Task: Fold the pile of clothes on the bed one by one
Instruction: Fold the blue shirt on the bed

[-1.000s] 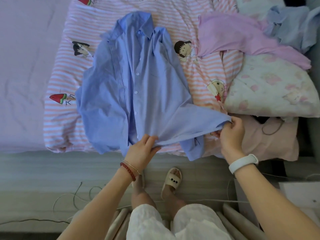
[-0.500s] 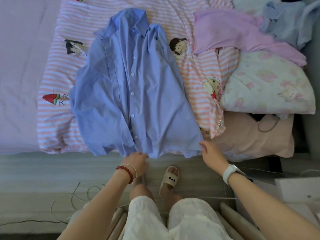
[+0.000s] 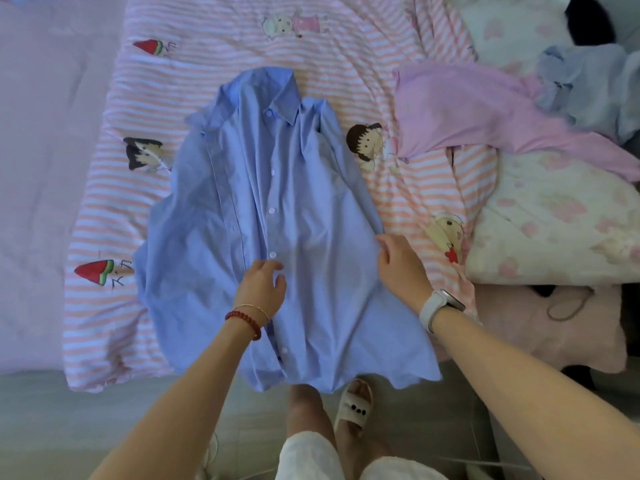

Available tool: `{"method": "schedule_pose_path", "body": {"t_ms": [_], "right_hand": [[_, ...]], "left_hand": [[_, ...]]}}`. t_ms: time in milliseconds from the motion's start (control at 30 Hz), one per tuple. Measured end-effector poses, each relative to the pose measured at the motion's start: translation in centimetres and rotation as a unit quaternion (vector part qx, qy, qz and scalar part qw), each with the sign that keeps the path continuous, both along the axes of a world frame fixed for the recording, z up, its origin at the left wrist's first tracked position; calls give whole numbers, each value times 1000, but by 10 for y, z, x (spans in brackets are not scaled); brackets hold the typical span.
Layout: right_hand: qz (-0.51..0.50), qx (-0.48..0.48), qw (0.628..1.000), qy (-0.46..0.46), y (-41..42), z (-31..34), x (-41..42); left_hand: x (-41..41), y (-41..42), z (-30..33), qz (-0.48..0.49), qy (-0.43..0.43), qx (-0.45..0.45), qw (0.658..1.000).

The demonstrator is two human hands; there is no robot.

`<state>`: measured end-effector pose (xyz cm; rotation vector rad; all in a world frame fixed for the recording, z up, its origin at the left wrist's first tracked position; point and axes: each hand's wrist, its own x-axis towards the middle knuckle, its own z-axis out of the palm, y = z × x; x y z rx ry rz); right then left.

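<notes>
Two hands, left hand [image 3: 261, 289] and right hand [image 3: 401, 268], rest on wrinkled blue shirt [image 3: 311, 209].

Matt, creased blue woven-cloth shirt [image 3: 311, 237] on soft striped cotton quilt [image 3: 214, 36]

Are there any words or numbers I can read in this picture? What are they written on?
There are no words or numbers clear enough to read.
Small dark marks beside each watermelon slice on the striped blanket: like handwriting, too small to read.
White watch on the right wrist: its face is turned away, nothing to read.
Blue shirt: no label or print shows.
</notes>
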<state>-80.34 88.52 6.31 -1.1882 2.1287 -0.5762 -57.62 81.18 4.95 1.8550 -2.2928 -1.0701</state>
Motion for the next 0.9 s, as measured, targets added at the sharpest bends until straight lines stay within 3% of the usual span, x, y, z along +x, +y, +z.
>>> {"method": "schedule_pose_path", "body": {"t_ms": [133,300,433,500,633,700,833,900], "right_hand": [[27,-39,999,16,-83,1,12],[117,-48,991,48,-214,-16,31],[220,-29,963,149,-304,-31,33],[262,-8,948,181,-340,-36,31],[309,22,918,248,-388,-39,27],[314,38,913,258,-400,-37,25],[328,81,904,262,-402,-36,14],[299,44,932,203,-394,-40,4]], "left_hand": [[3,-85,1,60,37,-14,997],[8,-208,-8,98,17,-107,989],[2,-302,-24,13,-22,-155,988],[-1,-337,-30,-29,-46,-144,988],[0,-375,-37,33,-154,-47,986],[0,-379,-40,39,-160,-17,986],[0,-384,-22,65,17,-31,997],[-4,-386,3,104,161,21,981]]}}
